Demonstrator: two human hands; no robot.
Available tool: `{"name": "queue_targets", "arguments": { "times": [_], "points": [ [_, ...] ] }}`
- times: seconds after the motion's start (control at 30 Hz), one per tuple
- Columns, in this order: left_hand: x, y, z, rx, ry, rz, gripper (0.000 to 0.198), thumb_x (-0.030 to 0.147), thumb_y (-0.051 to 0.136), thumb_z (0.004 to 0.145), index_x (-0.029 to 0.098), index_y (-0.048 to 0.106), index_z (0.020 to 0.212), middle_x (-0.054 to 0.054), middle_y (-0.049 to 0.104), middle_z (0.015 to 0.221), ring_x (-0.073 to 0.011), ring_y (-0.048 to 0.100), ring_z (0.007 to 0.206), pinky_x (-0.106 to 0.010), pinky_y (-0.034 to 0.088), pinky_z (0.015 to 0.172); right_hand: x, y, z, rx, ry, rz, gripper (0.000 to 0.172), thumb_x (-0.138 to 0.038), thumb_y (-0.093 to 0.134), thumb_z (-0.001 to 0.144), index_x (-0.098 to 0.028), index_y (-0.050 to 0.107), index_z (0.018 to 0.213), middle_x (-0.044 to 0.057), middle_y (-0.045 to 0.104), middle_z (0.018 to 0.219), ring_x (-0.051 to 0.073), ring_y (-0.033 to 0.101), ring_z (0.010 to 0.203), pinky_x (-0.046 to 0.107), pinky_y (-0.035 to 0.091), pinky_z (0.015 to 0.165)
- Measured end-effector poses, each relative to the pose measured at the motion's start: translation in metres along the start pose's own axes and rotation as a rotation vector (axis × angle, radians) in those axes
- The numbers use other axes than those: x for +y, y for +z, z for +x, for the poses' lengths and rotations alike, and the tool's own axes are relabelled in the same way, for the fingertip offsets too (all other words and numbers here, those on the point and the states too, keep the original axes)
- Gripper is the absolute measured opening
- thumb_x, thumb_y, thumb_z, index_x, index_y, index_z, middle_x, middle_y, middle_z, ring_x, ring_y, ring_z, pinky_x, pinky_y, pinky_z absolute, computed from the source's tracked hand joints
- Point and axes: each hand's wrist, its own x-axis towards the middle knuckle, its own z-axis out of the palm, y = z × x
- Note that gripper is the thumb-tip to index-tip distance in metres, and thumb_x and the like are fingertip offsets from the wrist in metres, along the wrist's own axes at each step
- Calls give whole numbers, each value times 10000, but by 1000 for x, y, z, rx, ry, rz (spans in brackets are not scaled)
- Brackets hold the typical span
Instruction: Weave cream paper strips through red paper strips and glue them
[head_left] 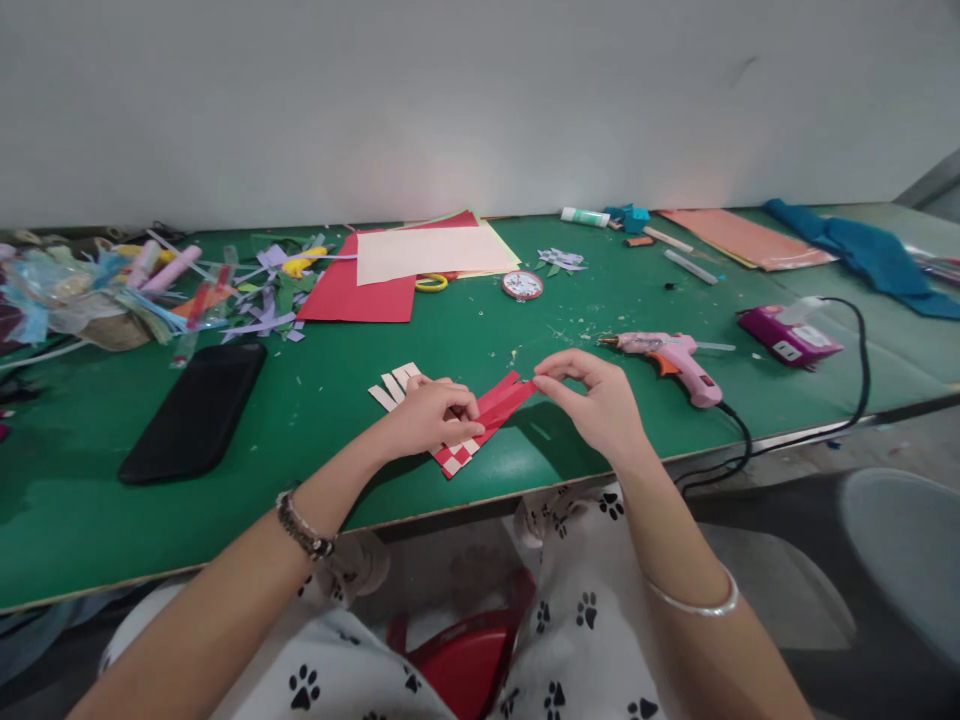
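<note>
A small mat woven from red and cream paper strips (466, 447) lies on the green table (300, 440) near its front edge. My left hand (429, 413) is closed and presses down on the weave, fingers curled over the strips. My right hand (592, 395) pinches the far end of a red strip (507, 398) between thumb and fingertips. Cream strip ends (394, 383) stick out behind my left hand.
A pink glue gun (675, 358) with a black cord lies right of my hands. A black phone (196, 410) lies at left, past it a heap of paper scraps (150, 285). Red and cream sheets (405, 265), yellow scissors (431, 283) and a purple box (787, 337) lie farther back.
</note>
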Motion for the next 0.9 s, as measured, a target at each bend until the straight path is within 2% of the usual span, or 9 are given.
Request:
{"name": "queue_targets", "arguments": {
  "times": [0.37,0.57,0.67,0.77,0.9],
  "points": [
    [0,0,1,3,-17,3,197,317,563,749,174,553,615,51,517,591,-136,466,688,-292,230,700,3,-2,1,-25,15,12,132,-197,482,739,-182,610,765,-30,612,584,91,563,532,232,443,577],
    [-1,1,-1,-4,-48,22,203,325,577,742,172,548,611,64,535,591,-139,480,710,-329,189,756,8,-10,5,171,70,62,103,-192,508,715,-177,584,783,-33,606,568,88,541,504,246,452,569],
    [-1,1,-1,0,-41,1,201,324,580,737,173,547,608,62,551,611,-138,484,714,-336,188,766,10,-14,6,240,105,85,142,-184,564,671,-170,584,811,-23,630,592,97,566,529,257,467,599],
    [-2,0,0,11,-19,-9,198,329,579,735,176,554,611,61,554,622,-133,484,704,-338,197,770,10,-16,6,271,122,99,126,-174,577,652,-163,591,777,5,658,667,107,597,586,264,477,629],
    [-4,0,0,9,1,-32,199,336,566,741,180,557,617,54,551,634,-129,481,689,-324,232,755,8,-15,5,226,147,70,88,-191,532,689,-155,597,736,-7,632,616,80,545,480,234,451,526]
  ]
}}
